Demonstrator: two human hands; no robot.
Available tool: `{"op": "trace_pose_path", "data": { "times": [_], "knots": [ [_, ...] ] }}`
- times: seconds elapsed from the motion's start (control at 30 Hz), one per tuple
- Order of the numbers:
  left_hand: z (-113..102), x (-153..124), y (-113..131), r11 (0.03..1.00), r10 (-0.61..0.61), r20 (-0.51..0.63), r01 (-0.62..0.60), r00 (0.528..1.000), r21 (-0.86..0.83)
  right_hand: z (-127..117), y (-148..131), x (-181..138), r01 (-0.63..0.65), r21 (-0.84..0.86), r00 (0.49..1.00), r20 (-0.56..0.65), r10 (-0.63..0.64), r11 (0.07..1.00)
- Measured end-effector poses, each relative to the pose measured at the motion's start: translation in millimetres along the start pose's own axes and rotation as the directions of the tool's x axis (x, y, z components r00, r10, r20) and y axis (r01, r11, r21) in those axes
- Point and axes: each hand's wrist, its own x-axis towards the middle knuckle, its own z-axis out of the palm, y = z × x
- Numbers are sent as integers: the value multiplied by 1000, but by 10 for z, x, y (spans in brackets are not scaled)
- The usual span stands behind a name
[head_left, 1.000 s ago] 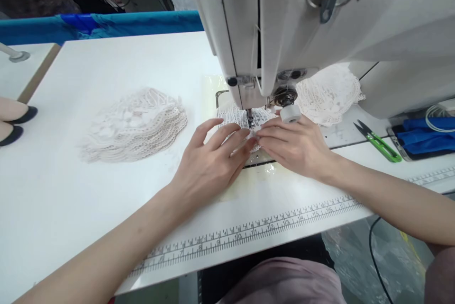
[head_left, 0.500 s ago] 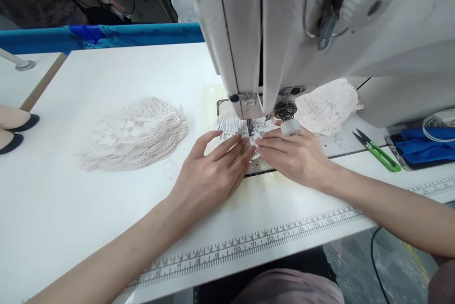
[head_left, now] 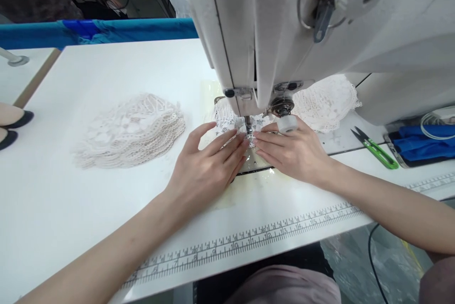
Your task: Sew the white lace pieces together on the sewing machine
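**A:** Where did the lace piece [head_left: 227, 121] lie?

**B:** Flat on the plate under the presser foot [head_left: 248, 128] of the machine [head_left: 284, 34]. That was about midway along the tabletop [head_left: 71, 209], nearer its front edge than its back.

**A:** And the hands?

**B:** Both lay flat on the lace and gripped nothing. The left hand [head_left: 202, 171] had its fingers spread wide and pressed down from the left of the foot. The right hand [head_left: 291, 152] had its fingers close together, just right of the foot. The fingertips [head_left: 232, 134] of the two hands nearly met in front of the needle.

**A:** How would that piece handle?

**B:** Probably light, soft and limp, with an open mesh that could stretch or snag. It looked best held down by flat fingers near its edge, close beside the foot, rather than pinched in the middle.

**A:** What else was there?

**B:** A stack [head_left: 131, 131] of similar lace lay toward the left edge, well apart from the hands. Another pile [head_left: 327, 100] sat behind the machine. Green snips [head_left: 377, 148] lay toward the right edge, and a printed ruler [head_left: 249, 242] ran along the front edge.
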Motion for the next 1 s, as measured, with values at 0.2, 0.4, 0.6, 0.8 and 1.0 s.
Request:
{"op": "trace_pose_path", "data": {
  "times": [0.2, 0.4, 0.6, 0.8, 1.0],
  "knots": [
    [-48, -12, 22, 1000, -2, 27, 2, 1000, -9, -5, -7, -12, -12, 5, 1000, 16, 12, 1000],
    [-41, 11, 14, 998, -39, 22, 40, 999, -52, -6, -1, -3, -25, 6, 999, 41, 24, 1000],
    [-14, 29, -15, 999, -30, -13, 29, 999, -43, 11, 7, 4, -26, -25, 999, 46, 27, 999],
    [4, 39, -30, 999, -47, -16, 47, 999, -19, 6, 19, 9, -29, 1, 997, 66, 29, 1000],
    [37, 43, -57, 998, -61, -17, 61, 998, -29, 17, 23, 14, -32, -29, 996, 77, 34, 999]
  ]
}}
